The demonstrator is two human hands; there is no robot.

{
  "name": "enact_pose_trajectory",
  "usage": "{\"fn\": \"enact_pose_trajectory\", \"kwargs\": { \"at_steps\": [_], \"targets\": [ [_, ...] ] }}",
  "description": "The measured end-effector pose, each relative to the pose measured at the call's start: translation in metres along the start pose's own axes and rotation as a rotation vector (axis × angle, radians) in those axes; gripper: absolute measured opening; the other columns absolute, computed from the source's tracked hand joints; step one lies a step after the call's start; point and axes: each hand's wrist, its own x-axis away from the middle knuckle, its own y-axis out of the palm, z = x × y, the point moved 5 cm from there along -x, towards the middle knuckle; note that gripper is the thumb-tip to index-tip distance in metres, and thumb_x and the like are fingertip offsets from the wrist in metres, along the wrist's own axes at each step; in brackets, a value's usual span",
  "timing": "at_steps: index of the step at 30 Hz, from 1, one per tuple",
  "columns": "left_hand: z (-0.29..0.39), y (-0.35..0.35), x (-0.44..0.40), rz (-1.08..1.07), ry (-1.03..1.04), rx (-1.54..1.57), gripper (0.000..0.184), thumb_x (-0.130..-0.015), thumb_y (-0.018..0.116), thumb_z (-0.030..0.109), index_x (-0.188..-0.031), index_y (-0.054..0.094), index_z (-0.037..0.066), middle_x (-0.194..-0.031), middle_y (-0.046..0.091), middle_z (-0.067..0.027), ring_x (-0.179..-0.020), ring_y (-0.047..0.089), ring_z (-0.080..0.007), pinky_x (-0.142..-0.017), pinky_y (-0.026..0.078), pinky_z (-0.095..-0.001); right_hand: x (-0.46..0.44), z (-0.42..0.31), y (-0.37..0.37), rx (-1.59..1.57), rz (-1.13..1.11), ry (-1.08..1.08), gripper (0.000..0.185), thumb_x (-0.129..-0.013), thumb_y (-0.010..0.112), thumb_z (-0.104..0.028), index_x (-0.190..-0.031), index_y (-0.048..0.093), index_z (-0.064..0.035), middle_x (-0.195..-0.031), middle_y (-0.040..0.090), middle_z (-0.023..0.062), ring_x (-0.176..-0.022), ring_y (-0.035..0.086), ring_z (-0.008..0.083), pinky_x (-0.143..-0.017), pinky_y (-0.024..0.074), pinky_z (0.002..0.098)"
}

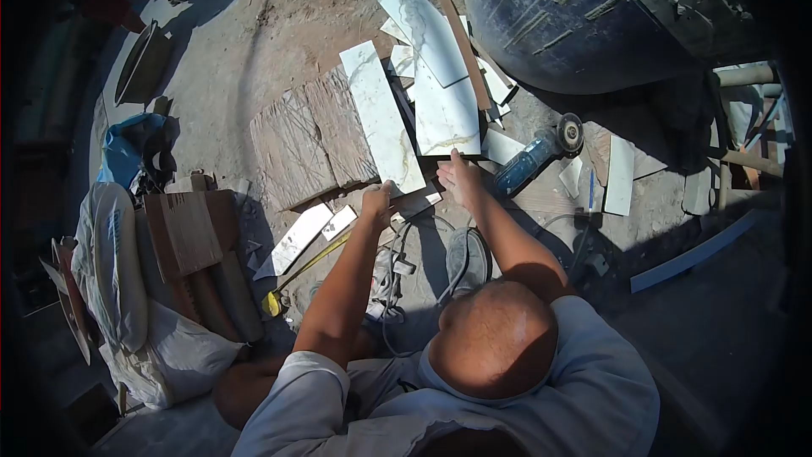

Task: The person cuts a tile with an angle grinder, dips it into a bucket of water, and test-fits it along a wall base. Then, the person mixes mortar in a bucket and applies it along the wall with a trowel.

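Observation:
My left hand (377,203) is closed on the near end of a long white marbled tile strip (378,110), its thumb on top. This strip lies partly over a scored wooden block (309,140). My right hand (459,179) is at the near edge of a wider white tile (446,114). One digit touches that edge, and the other fingers are spread below it. Another marbled tile piece (420,30) overlaps the wider tile's far end. Right of my right hand lies a blue angle grinder (529,161) with its disc facing up.
A yellow tape measure (271,304) and tile offcuts (293,241) lie at left, near a grey cable (392,275). Stacked boards and white sacks (182,347) stand further left. A big dark drum (567,25) is at upper right. A blue pencil (591,190) lies by tile strips.

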Motion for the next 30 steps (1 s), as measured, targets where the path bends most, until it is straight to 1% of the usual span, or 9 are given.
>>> {"fn": "enact_pose_trajectory", "kwargs": {
  "at_steps": [9, 14, 16, 17, 19, 20, 25, 28, 30],
  "targets": [
    [-0.012, -0.004, -0.02, -0.058, 0.077, 0.191, 0.013, -0.098, 0.05, 0.014, -0.1, 0.054, 0.001, -0.093, 0.061, -0.011, -0.082, 0.062, -0.0239, -0.076, 0.055, -0.043, -0.06, -0.078, -0.087, -0.206, 0.532, -0.343, 0.016, -0.09, 0.058, -0.006, -0.103, 0.06, 0.0032, -0.081, 0.061, 0.0071, -0.069, 0.058, 0.0148, -0.062, 0.0513, 0.0274],
    [-0.011, 0.001, -0.013, -0.052, 0.125, 0.25, 0.014, -0.099, 0.05, 0.015, -0.099, 0.054, 0.001, -0.089, 0.061, -0.0089, -0.074, 0.061, -0.0223, -0.072, 0.056, -0.0426, -0.029, -0.116, -0.095, -0.164, 0.594, -0.545, 0.028, -0.085, 0.063, -0.003, -0.112, 0.058, 0.0035, -0.1, 0.065, 0.0155, -0.086, 0.064, 0.0222, -0.075, 0.0521, 0.03],
    [-0.012, 0.001, -0.02, -0.063, 0.138, 0.245, 0.014, -0.099, 0.05, 0.015, -0.099, 0.054, 0.001, -0.087, 0.06, -0.0082, -0.072, 0.06, -0.0219, -0.071, 0.056, -0.0417, 0.009, -0.133, -0.098, 0.496, 0.776, -0.876, 0.051, -0.08, 0.073, -0.018, -0.121, 0.051, 0.0025, -0.108, 0.061, 0.0208, -0.096, 0.062, 0.0291, -0.083, 0.0501, 0.0372],
    [-0.012, -0.001, -0.024, -0.069, 0.158, 0.245, 0.015, -0.099, 0.05, 0.016, -0.099, 0.054, 0.001, -0.086, 0.059, -0.0074, -0.071, 0.06, -0.0215, -0.07, 0.056, -0.0409, 0.026, -0.129, -0.1, 0.498, 0.78, -0.871, 0.051, -0.08, 0.073, -0.018, -0.121, 0.051, 0.0025, -0.108, 0.061, 0.0208, -0.096, 0.062, 0.0291, -0.083, 0.0501, 0.0372],
    [-0.011, 0.0, -0.028, -0.05, 0.167, 0.209, 0.015, -0.098, 0.052, 0.018, -0.094, 0.053, 0.003, -0.083, 0.056, -0.0062, -0.07, 0.058, -0.0207, -0.07, 0.056, -0.0413, 0.081, -0.134, -0.095, 1.071, 1.325, -0.638, 0.08, -0.071, 0.08, -0.04, -0.129, 0.044, 0.0013, -0.119, 0.055, 0.0257, -0.103, 0.058, 0.0363, -0.088, 0.0469, 0.0432],
    [-0.009, 0.001, -0.03, -0.03, 0.182, 0.179, 0.017, -0.097, 0.054, 0.019, -0.09, 0.052, 0.004, -0.08, 0.052, -0.0049, -0.07, 0.057, -0.02, -0.071, 0.055, -0.0417, 0.069, -0.125, -0.116, 1.037, 1.286, -0.5, 0.099, -0.062, 0.082, -0.052, -0.132, 0.038, 0.0016, -0.128, 0.048, 0.0291, -0.112, 0.054, 0.0409, -0.094, 0.0441, 0.0441],
    [-0.018, -0.016, -0.034, 0.038, 0.205, 0.058, 0.026, -0.096, 0.057, 0.024, -0.094, 0.051, -0.001, -0.085, 0.054, -0.0083, -0.074, 0.06, -0.0206, -0.069, 0.055, -0.0377, 0.007, -0.1, -0.151, 0.78, 0.921, -0.215, 0.095, -0.061, 0.083, -0.046, -0.126, 0.041, 0.0087, -0.125, 0.052, 0.0298, -0.114, 0.054, 0.0427, -0.099, 0.0436, 0.0424],
    [-0.021, -0.035, -0.01, 0.321, 0.402, -0.369, 0.036, -0.09, 0.063, 0.03, -0.092, 0.053, -0.004, -0.082, 0.058, -0.0131, -0.072, 0.056, -0.0194, -0.066, 0.046, -0.0328, 0.005, -0.089, -0.157, 0.322, 0.711, -0.182, 0.062, -0.064, 0.077, -0.023, -0.111, 0.049, 0.0078, -0.099, 0.059, 0.0174, -0.082, 0.062, 0.0261, -0.07, 0.0516, 0.0387],
    [-0.006, -0.018, 0.034, 0.311, 0.621, -0.578, 0.032, -0.09, 0.064, 0.026, -0.091, 0.053, -0.003, -0.08, 0.06, -0.0133, -0.071, 0.057, -0.0204, -0.067, 0.047, -0.0348, 0.04, -0.087, -0.14, 0.194, 0.651, -0.223, 0.06, -0.065, 0.077, -0.022, -0.111, 0.049, 0.006, -0.097, 0.059, 0.016, -0.08, 0.061, 0.0249, -0.069, 0.0515, 0.0385]
  ]
}}
